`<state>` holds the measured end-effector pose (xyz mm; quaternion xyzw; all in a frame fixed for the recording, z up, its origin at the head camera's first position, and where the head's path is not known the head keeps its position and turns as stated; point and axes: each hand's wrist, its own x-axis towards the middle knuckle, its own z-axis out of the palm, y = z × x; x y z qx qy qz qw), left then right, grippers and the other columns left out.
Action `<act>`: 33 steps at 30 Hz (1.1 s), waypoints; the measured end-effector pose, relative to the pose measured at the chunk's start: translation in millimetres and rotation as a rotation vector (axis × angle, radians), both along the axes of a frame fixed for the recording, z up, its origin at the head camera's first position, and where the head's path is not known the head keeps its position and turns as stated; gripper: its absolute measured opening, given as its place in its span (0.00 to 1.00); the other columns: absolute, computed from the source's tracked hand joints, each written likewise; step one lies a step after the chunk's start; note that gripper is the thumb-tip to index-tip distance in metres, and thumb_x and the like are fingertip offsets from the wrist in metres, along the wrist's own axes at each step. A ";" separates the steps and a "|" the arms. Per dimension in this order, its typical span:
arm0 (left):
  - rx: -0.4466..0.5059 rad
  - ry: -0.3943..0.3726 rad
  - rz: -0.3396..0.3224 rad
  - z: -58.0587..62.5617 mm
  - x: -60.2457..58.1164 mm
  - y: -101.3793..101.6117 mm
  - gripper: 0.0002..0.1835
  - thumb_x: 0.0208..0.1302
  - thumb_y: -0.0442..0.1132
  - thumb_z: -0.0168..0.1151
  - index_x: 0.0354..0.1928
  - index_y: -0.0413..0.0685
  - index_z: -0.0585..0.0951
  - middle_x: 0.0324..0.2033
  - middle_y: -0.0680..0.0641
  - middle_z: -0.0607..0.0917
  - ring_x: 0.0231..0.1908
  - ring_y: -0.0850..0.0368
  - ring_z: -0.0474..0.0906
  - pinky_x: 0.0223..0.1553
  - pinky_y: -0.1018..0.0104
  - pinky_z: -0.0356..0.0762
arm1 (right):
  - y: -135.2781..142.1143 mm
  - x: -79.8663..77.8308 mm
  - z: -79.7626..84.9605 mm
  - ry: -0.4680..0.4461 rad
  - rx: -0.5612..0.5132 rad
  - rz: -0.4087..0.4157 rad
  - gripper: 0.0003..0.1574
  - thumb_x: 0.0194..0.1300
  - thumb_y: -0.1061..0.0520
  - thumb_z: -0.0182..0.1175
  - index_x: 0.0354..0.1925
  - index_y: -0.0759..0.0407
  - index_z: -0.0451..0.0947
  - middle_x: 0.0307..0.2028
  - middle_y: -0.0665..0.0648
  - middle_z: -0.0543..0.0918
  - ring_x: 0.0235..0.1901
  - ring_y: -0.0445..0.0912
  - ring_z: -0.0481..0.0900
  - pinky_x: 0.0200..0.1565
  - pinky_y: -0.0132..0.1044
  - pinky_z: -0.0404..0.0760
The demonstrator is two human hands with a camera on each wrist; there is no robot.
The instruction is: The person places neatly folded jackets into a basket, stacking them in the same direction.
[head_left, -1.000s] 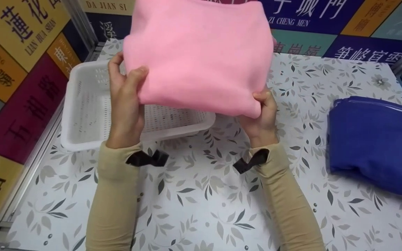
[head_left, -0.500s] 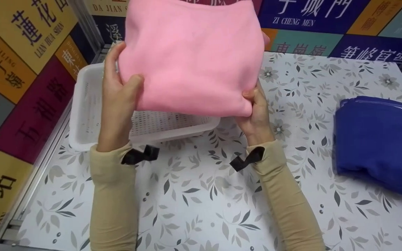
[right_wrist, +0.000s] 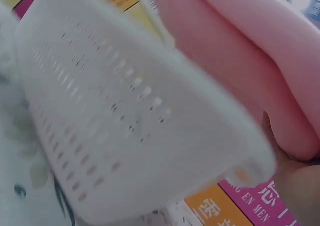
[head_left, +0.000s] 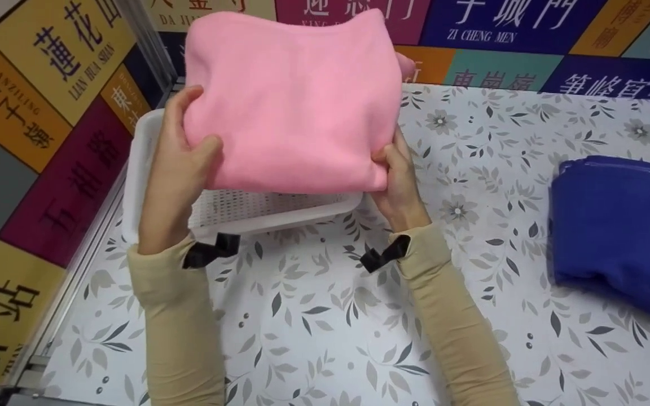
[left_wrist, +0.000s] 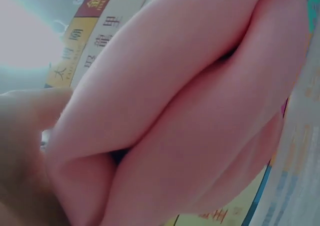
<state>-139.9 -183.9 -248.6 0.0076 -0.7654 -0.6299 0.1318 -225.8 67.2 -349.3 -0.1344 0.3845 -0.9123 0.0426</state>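
Note:
A folded pink cloth garment (head_left: pixel 297 107) is held up in both hands over the white basket (head_left: pixel 280 223). My left hand (head_left: pixel 172 175) grips its left side, thumb on the front face and fingers around the edge. At the lower right corner my right hand (head_left: pixel 398 180) pinches it, thumb in front and the other fingers mostly hidden behind. In the left wrist view the pink garment (left_wrist: pixel 180 116) shows thick folded layers. The right wrist view has the perforated basket wall (right_wrist: pixel 125 116) below the garment, whose folds (right_wrist: pixel 225 45) hang close above the rim.
A folded blue garment (head_left: pixel 618 237), partly glossy, lies on the right of the table. The leaf-patterned tabletop (head_left: pixel 313 327) spreads in front. Colourful panels with large characters (head_left: pixel 505 34) stand along the back and left, with a metal frame at the left edge.
Both hands have moved left and slightly down with the pink garment, which now covers more of the basket. The head view has shifted a little; the blue garment stays where it lay.

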 end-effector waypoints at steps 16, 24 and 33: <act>-0.202 -0.157 -0.017 -19.1 -7.4 -32.1 0.34 0.53 0.29 0.46 0.63 0.59 0.56 0.60 0.50 0.58 0.49 0.52 0.59 0.41 0.62 0.65 | -13.3 8.9 7.5 0.256 0.540 -0.048 0.42 0.46 0.76 0.43 0.63 0.65 0.52 0.55 0.59 0.64 0.48 0.46 0.65 0.53 0.35 0.64; -0.249 -0.200 -0.039 -24.7 -9.8 -39.1 0.35 0.54 0.30 0.47 0.63 0.65 0.56 0.57 0.46 0.59 0.46 0.50 0.62 0.39 0.60 0.67 | -16.5 13.9 11.4 0.251 0.661 -0.083 0.44 0.44 0.75 0.45 0.63 0.64 0.52 0.53 0.59 0.66 0.47 0.46 0.67 0.51 0.35 0.66; -0.301 -0.182 -0.063 -29.8 -12.3 -46.3 0.34 0.54 0.29 0.47 0.63 0.63 0.57 0.58 0.46 0.59 0.50 0.50 0.59 0.46 0.56 0.62 | -18.0 10.9 4.9 0.251 0.638 -0.035 0.43 0.48 0.76 0.45 0.64 0.64 0.52 0.51 0.61 0.68 0.46 0.47 0.69 0.51 0.36 0.68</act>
